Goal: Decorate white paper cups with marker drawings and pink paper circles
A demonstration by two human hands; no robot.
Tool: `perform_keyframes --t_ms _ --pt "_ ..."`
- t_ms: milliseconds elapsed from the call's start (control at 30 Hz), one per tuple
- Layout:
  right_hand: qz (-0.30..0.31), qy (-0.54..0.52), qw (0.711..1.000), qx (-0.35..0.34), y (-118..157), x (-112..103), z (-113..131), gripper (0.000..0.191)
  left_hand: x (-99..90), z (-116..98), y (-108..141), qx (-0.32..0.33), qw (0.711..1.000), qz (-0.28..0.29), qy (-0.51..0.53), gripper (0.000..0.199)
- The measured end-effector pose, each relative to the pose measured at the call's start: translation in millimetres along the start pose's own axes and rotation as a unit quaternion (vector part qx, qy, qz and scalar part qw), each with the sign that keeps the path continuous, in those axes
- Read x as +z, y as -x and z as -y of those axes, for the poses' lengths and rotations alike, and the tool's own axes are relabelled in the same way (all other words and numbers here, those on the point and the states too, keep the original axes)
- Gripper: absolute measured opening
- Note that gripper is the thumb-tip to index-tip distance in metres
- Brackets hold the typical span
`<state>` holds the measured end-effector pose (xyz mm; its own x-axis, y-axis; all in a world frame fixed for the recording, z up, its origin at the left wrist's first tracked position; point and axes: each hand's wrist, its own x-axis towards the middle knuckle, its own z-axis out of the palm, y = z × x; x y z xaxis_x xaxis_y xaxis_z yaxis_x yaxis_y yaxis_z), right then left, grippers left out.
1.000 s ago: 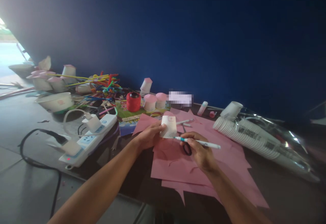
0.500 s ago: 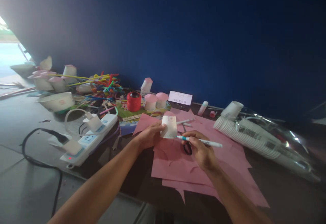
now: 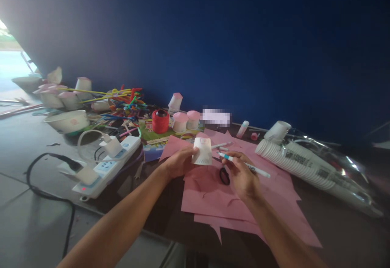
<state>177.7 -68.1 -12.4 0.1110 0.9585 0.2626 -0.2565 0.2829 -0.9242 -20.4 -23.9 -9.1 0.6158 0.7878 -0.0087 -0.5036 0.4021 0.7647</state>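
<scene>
A white paper cup [image 3: 202,154] is gripped at its left side by my left hand [image 3: 182,161]. It bears a small red drawn box with a cross near the top and a row of short marks along its lower rim. My right hand [image 3: 243,174] is closed round a white marker [image 3: 257,171] with a teal band. The marker's tip points left, a short gap away from the cup. Scissors [image 3: 224,176] with black handles lie on pink paper [image 3: 207,197] beneath my hands, their blades partly hidden. Behind the cup lies another white pen [image 3: 222,144].
Left of my arm lies a power strip [image 3: 106,166] with plugs and cables. Farther back are a bowl [image 3: 67,121], pipe cleaners [image 3: 128,97], red yarn [image 3: 160,121] and pink-topped cups [image 3: 180,122]. A glue stick [image 3: 243,129] stands behind the paper, with bagged paper cups [image 3: 298,158] at right.
My right hand has drawn the marker up and to the right, away from the cup's lower rim. The cup and my left hand stay nearly in place, the cup tilting slightly.
</scene>
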Motion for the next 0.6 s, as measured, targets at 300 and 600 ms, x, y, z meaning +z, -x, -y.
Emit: perform_keyframes --t_ms 300,600 --pt "0.068 -0.093 0.992 0.058 7.7 9.3 7.8 0.017 5.3 -1.3 1.2 0.036 0.997 0.043 -0.049 0.038" --pt "0.054 0.012 0.998 0.001 5.8 2.6 9.1 0.016 -1.1 1.0 -3.3 0.023 0.999 -0.023 -0.013 0.028"
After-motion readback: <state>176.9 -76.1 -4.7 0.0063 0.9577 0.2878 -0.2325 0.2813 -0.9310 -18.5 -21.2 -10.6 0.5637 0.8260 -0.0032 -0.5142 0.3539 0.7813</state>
